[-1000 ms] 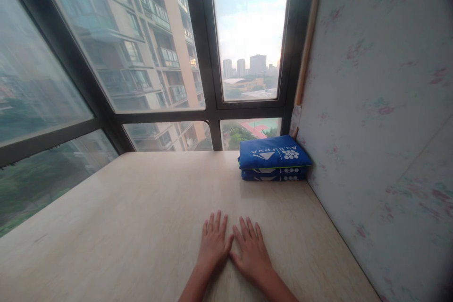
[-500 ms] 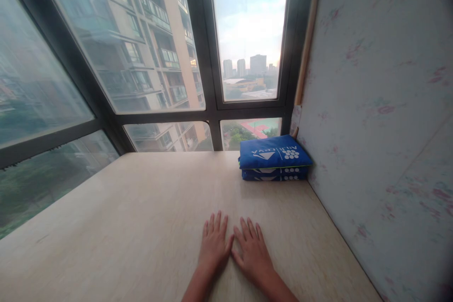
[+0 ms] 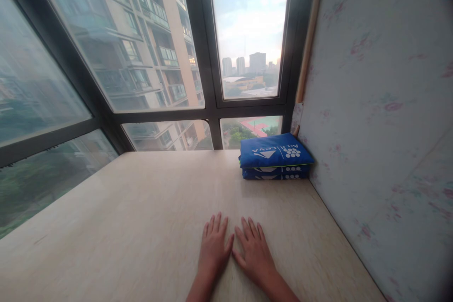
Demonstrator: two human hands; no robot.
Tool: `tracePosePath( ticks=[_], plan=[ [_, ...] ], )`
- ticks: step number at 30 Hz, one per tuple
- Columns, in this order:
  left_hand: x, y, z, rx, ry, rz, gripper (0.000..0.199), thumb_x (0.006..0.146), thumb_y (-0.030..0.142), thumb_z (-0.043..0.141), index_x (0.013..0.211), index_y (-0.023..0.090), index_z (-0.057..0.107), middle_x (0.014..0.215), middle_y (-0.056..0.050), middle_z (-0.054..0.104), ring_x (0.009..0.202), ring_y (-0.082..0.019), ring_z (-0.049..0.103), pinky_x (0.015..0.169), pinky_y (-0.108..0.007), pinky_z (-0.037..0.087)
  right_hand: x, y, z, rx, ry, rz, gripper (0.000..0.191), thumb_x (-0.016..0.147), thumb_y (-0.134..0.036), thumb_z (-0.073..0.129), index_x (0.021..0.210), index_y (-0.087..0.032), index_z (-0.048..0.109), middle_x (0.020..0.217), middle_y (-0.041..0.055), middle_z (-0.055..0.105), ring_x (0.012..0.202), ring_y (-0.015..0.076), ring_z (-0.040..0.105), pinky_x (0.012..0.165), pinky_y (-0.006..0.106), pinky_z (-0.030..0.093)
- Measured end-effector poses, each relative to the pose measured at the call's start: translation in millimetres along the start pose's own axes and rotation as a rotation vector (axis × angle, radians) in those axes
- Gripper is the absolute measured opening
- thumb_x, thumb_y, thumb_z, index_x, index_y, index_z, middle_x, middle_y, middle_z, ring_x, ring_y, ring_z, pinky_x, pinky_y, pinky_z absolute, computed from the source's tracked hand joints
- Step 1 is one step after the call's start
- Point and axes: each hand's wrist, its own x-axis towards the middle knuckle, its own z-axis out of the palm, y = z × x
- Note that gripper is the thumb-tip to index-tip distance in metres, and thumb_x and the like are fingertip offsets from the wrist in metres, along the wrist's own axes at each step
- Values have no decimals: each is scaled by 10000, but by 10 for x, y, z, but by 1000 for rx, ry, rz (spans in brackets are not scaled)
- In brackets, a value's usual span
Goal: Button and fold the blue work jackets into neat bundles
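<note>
Both my hands lie palm down on a pale, smooth ledge (image 3: 123, 217), fingers apart and pointing away from me. My left hand (image 3: 214, 244) is flat and open, holding nothing. Beside it, my right hand (image 3: 253, 250) rests the same way, its thumb close to the left thumb. Beyond my right hand, at the back right of the ledge, sits a stack of folded blue fabric items (image 3: 274, 156) with white printed logos and a thin yellow-green edge. Neither hand touches the stack.
Dark window frames (image 3: 208, 56) enclose glass at the left and back, with buildings and trees outside. On the right stands a wall (image 3: 371, 127) with a faded floral pattern. A thin wooden strip (image 3: 309, 33) runs along the window's right side.
The view has shifted very slightly. Both hands stay flat in nearly the same place, and the blue stack has not moved on the ledge.
</note>
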Motion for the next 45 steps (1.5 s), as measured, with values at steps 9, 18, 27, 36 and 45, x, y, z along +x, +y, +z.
tracePosePath(
  ticks=[9, 18, 27, 36, 45],
  plan=[
    [-9, 3, -2, -22, 17, 5, 572, 944, 439, 408, 1475, 230, 447, 1600, -84, 311, 1479, -297, 264, 1192, -504, 227, -4, -4, -20, -10, -5, 10, 603, 946, -577, 418, 1487, -310, 424, 1628, 52, 218, 1502, 305, 164, 1211, 521, 93],
    [-14, -3, 15, -26, 27, 10, 572, 945, 441, 407, 1475, 228, 448, 1601, -82, 314, 1477, -297, 269, 1188, -495, 234, -2, 2, -8, -28, 0, 8, 595, 945, -560, 429, 1484, -308, 427, 1624, 59, 236, 1497, 310, 183, 1204, 535, 107],
    [-19, -3, 15, -38, 38, 17, 565, 947, 434, 407, 1469, 221, 456, 1598, -86, 322, 1477, -293, 267, 1190, -494, 227, -11, -2, -34, -14, -12, 8, 616, 949, -590, 385, 1487, -293, 424, 1628, 64, 223, 1502, 307, 161, 1207, 531, 82],
    [-25, -2, 22, -57, 43, 15, 560, 947, 432, 420, 1462, 217, 466, 1592, -87, 335, 1474, -297, 273, 1192, -497, 227, -18, 6, -12, -26, 5, 4, 599, 950, -568, 407, 1482, -296, 431, 1625, 63, 236, 1498, 309, 178, 1205, 532, 98],
    [-146, -84, 119, -124, 157, 59, 439, 946, 277, 423, 1343, 203, 594, 1482, -93, 507, 1402, -282, 418, 1153, -506, 350, -34, 19, -3, -8, 80, -12, 540, 926, -479, 503, 1424, -272, 512, 1586, 72, 337, 1474, 293, 261, 1207, 484, 167]
  ],
)
